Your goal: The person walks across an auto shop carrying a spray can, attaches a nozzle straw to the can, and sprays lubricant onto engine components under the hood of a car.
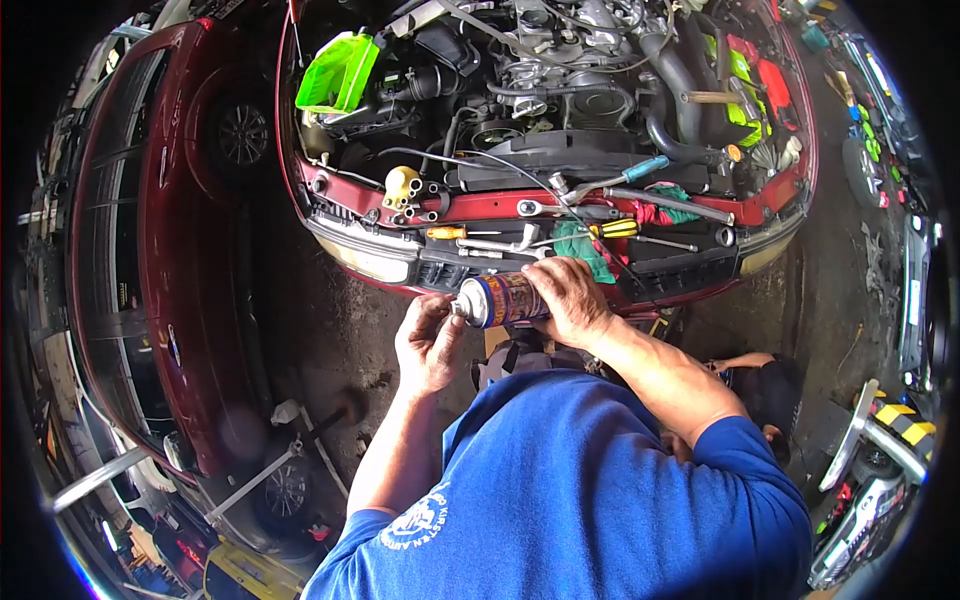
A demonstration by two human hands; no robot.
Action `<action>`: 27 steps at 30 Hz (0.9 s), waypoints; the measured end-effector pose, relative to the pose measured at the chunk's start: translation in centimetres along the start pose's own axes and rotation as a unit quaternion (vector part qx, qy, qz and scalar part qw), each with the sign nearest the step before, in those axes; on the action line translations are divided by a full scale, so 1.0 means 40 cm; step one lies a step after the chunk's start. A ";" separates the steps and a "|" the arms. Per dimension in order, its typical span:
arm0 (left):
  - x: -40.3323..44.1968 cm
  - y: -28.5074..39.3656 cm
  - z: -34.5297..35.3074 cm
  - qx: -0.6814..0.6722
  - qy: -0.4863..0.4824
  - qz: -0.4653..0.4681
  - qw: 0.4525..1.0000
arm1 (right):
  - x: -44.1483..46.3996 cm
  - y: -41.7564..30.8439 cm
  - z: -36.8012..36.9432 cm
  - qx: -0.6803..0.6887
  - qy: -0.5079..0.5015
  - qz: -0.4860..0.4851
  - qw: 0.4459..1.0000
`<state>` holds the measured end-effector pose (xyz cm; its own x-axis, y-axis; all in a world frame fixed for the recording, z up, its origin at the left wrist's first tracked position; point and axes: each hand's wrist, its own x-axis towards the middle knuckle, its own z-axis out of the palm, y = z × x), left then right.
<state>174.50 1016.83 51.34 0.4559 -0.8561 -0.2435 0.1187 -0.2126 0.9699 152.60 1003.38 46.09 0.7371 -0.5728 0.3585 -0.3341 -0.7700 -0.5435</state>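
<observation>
A spray can (509,299) with a dark blue, printed label lies sideways between my hands, in front of the open engine bay. My right hand (570,297) wraps around its base end. At the other end, the fingers of my left hand (430,340) pinch the small nozzle on the can's pale top. Just beyond the can, on the red car's front edge, lie a screwdriver with an orange handle (446,233), a ratchet (568,211) and a green cloth (583,250).
The engine (570,60) is exposed beyond the tools. A bright green bin (338,74) stands at the bay's left, and a hammer (712,98) lies at its right. A dark red car (165,250) is parked on the left. Another person's arm (745,362) shows low at right.
</observation>
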 end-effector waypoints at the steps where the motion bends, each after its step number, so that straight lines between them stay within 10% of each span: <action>1: -0.001 0.006 0.008 -0.006 0.000 -0.015 1.000 | -0.004 0.001 -0.003 0.000 0.001 0.002 1.000; 15: 0.002 0.051 0.158 0.133 0.022 -0.088 0.987 | -0.122 0.071 -0.052 -0.060 0.029 0.027 0.997; 17: 0.016 0.003 0.157 0.378 -0.045 -0.019 0.925 | -0.157 0.088 -0.060 -0.069 0.015 0.035 0.997; 27: 0.082 -0.032 0.277 0.335 -0.105 -0.077 0.933 | -0.310 0.115 -0.079 -0.117 0.043 0.141 0.982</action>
<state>166.09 1009.07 49.37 0.2874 -0.8493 -0.4427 -0.4419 -0.5277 0.7255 140.07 1006.06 41.53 0.5468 -0.7867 0.2866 -0.6514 -0.6148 -0.4447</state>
